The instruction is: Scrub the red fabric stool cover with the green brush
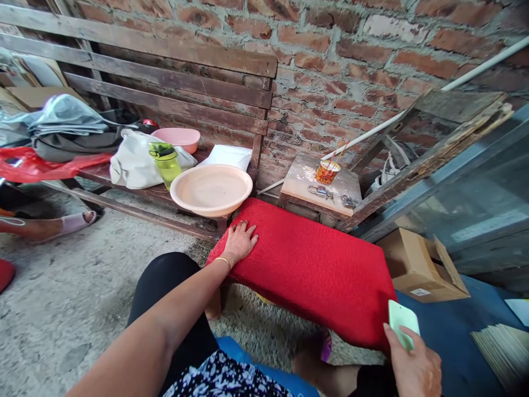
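A padded surface covered in red cloth (314, 264) stretches in front of my knees. Flat on its left end rests my left hand (239, 242), fingers spread, a gold-coloured bangle at the wrist. Past the red surface's right end, my right hand (413, 358) grips a pale green flat scraper-like piece (403, 321) between thumb and fingers. The piece has rounded corners and a small hole near its top edge; its lower part is hidden by the fingers. It is held near the corner of the red cloth; I cannot tell whether they touch.
A wooden bench (173, 77) holds a shallow basin (211, 187), a green bottle (166, 162), a white bag (136, 160) and a pink basin (177, 138). Padlocks (320, 191) and a red cup (327, 172) sit on a small table. A cardboard box (421, 264) stands right. Another person's foot (78, 221) shows left.
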Available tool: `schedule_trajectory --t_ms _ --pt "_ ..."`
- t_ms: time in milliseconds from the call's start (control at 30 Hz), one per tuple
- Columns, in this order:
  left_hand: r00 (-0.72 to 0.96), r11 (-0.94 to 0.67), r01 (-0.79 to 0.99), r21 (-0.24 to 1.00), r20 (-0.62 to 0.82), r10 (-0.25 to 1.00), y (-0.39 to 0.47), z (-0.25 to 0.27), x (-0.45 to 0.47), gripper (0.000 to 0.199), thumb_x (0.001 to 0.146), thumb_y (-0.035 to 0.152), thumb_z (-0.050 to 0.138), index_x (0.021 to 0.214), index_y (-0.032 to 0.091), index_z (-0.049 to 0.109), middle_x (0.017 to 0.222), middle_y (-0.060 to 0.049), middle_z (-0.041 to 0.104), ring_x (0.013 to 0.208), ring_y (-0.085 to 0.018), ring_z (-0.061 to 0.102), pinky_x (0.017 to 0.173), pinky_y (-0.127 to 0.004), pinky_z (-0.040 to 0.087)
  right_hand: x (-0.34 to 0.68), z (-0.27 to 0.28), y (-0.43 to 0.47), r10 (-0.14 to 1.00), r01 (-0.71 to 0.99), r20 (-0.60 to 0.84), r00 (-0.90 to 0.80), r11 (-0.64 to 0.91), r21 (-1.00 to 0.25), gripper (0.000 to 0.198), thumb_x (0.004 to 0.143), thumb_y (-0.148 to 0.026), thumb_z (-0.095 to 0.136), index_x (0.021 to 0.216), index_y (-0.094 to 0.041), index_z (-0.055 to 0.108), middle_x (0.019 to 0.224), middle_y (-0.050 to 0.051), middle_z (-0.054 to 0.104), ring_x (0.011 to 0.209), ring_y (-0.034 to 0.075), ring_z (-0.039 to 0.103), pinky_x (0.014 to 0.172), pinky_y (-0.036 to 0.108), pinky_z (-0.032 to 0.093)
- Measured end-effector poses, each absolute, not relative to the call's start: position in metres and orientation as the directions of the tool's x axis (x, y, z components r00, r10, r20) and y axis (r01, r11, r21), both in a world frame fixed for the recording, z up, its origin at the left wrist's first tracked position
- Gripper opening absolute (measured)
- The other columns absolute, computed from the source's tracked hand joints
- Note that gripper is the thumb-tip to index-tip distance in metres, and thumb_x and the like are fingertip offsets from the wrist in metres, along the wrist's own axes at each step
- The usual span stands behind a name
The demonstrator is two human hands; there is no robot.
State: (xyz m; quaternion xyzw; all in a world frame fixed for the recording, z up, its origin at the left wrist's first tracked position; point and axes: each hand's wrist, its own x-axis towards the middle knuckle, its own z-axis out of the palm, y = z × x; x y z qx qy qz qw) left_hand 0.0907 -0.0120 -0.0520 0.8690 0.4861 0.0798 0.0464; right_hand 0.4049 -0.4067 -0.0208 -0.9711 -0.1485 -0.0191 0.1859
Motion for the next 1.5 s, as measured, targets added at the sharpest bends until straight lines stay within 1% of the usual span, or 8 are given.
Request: schedule_trajectory --t_ms 267,500,567,700,867,1033,1233,1500 --pt "0.522 -0.531 0.842 0.099 0.101 0.847 -0.013 -0.050 0.089 0.050 0.100 0.045 0.038 0.142 0.025 0.056 0.150 -0.014 0.049 0.138 -0.030 0.044 0.113 -0.049 0.032 0.368 -0.033 -0.358 0.564 0.524 0.102 0.819 -0.665 -0.532 0.081 0.067 -0.090 0.046 0.104 -0.023 0.072 0.099 0.012 0.063 0.100 0.033 0.060 0.094 0.049 0.048" --pt "0.522 -0.532 0.840 0.105 0.110 0.846 -0.015 -0.050 0.092 0.050 0.100 0.046 0.039 0.142 0.023 0.056 0.151 -0.015 0.048 0.139 -0.030 0.043 0.113 -0.050 0.031 0.422 -0.020 -0.432 0.133 0.142 0.050 0.990 -0.933 -0.330 0.084 0.063 -0.089 0.041 0.115 -0.029 0.071 0.080 0.020 0.062 0.081 0.044 0.060 0.065 0.057 0.047" --pt "0.519 -0.529 0.840 0.118 0.105 0.848 -0.016 -0.050 0.093 0.050 0.100 0.046 0.039 0.142 0.024 0.056 0.151 -0.014 0.048 0.140 -0.030 0.041 0.114 -0.050 0.031 0.428 -0.018 -0.433 0.102 0.116 0.062 0.993 -0.943 -0.312 0.091 0.060 -0.091 0.040 0.119 -0.029 0.070 0.081 0.023 0.061 0.080 0.046 0.060 0.061 0.058 0.045" --pt "0.509 -0.516 0.842 0.155 0.085 0.856 -0.015 -0.049 0.094 0.050 0.100 0.046 0.040 0.142 0.024 0.056 0.152 -0.014 0.047 0.140 -0.031 0.041 0.114 -0.052 0.030 0.398 -0.017 -0.373 0.396 0.397 0.083 0.914 -0.836 -0.379 0.083 0.067 -0.090 0.041 0.115 -0.028 0.069 0.088 0.018 0.064 0.091 0.042 0.061 0.071 0.054 0.049" --pt "0.519 -0.527 0.829 0.186 0.093 0.849 -0.015 -0.049 0.092 0.049 0.101 0.044 0.038 0.143 0.024 0.055 0.152 -0.014 0.047 0.142 -0.031 0.039 0.115 -0.053 0.030 0.311 -0.023 -0.244 0.749 0.716 0.197 0.633 -0.470 -0.516 0.067 0.081 -0.080 0.042 0.105 -0.024 0.070 0.096 0.010 0.062 0.089 0.030 0.062 0.076 0.043 0.051" --pt "0.511 -0.522 0.831 0.193 0.108 0.853 -0.014 -0.050 0.091 0.046 0.102 0.042 0.035 0.139 0.026 0.058 0.150 -0.013 0.049 0.140 -0.030 0.042 0.114 -0.052 0.032 0.246 -0.034 -0.159 0.892 0.879 0.263 0.367 -0.241 -0.411 0.030 0.090 -0.047 0.058 0.106 -0.025 0.069 0.097 0.007 0.060 0.089 0.023 0.060 0.082 0.036 0.048" --pt "0.516 -0.525 0.834 0.170 0.098 0.851 -0.013 -0.051 0.091 0.046 0.102 0.041 0.038 0.141 0.026 0.057 0.151 -0.013 0.049 0.141 -0.030 0.042 0.115 -0.052 0.031 0.278 -0.040 -0.169 0.856 0.859 0.244 0.455 -0.351 -0.373 0.027 0.086 -0.045 0.063 0.104 -0.027 0.071 0.095 0.006 0.060 0.087 0.023 0.059 0.082 0.036 0.047" --pt "0.511 -0.521 0.838 0.162 0.101 0.854 -0.012 -0.055 0.090 0.046 0.101 0.040 0.038 0.141 0.027 0.056 0.151 -0.013 0.049 0.141 -0.030 0.041 0.115 -0.052 0.031 0.442 -0.028 -0.317 0.538 0.533 0.097 0.837 -0.764 -0.364 0.074 0.071 -0.081 0.040 0.106 -0.023 0.070 0.077 0.011 0.062 0.087 0.035 0.061 0.079 0.047 0.051"
